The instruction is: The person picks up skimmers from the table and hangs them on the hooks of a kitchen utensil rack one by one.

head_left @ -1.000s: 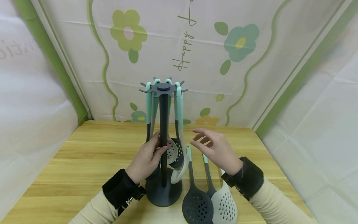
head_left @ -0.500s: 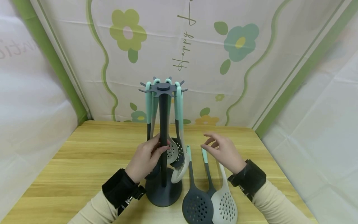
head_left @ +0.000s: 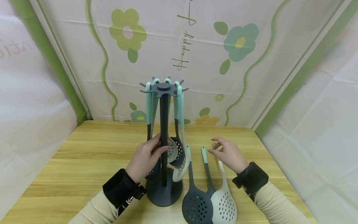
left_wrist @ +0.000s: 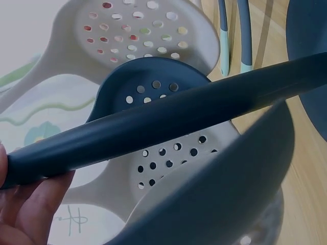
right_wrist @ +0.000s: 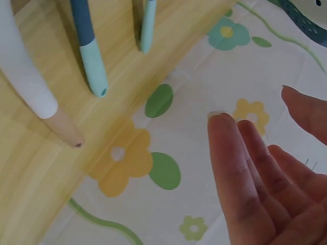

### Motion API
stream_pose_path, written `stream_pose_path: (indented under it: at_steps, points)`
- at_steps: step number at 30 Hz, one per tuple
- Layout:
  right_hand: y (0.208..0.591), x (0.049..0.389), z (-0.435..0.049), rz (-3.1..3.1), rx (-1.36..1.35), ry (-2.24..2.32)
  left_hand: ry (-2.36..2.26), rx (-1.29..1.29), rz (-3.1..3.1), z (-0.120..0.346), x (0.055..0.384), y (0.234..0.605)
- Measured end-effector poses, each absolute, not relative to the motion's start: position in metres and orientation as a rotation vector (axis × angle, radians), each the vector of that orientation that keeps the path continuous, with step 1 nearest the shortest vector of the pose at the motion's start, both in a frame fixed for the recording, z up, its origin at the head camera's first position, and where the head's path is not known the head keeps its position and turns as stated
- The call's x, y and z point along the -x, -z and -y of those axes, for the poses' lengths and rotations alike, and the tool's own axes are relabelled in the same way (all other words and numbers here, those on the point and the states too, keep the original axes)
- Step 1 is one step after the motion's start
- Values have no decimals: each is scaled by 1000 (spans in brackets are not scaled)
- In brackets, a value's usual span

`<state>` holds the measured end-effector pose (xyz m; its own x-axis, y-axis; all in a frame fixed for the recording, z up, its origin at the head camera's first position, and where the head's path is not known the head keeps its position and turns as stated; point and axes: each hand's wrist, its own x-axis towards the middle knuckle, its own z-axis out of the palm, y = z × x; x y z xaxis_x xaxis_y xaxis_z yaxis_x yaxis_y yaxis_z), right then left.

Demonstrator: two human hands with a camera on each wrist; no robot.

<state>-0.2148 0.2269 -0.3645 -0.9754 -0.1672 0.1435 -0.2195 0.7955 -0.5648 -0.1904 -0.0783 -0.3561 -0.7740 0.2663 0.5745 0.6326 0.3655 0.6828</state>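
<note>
My left hand (head_left: 143, 160) holds the dark pole (head_left: 164, 118) of a utensil stand, thumb and fingers around it, as the left wrist view also shows. Mint-handled utensils hang from the stand's hooked top (head_left: 163, 88), among them a pale slotted spoon (head_left: 181, 168) and a dark slotted one (head_left: 178, 154). My right hand (head_left: 230, 156), fingers slightly bent and holding nothing, hovers over the handle end of a white skimmer (head_left: 224, 205) lying on the table. In the right wrist view, that skimmer's handle (right_wrist: 25, 71) ends in a beige tip, apart from the fingers (right_wrist: 230, 168).
A dark skimmer (head_left: 197, 205) lies right of the stand's round base (head_left: 163, 196). Between the two skimmers lies another dark utensil with a mint handle (head_left: 204, 154), its head partly covered. A flower-printed curtain (head_left: 195, 62) rises behind the wooden table (head_left: 92, 155).
My right hand has moved right and slightly toward me, from beside the stand to over the white skimmer's handle. The pale hanging spoon has swung slightly right. My left hand stays on the pole.
</note>
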Motion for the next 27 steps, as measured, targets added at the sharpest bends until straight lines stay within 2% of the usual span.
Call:
stream_pose_path:
  at_steps: [27]
  points:
    - [399,214,-246,3001,-241,-686,1417,762,2197,76,192,360]
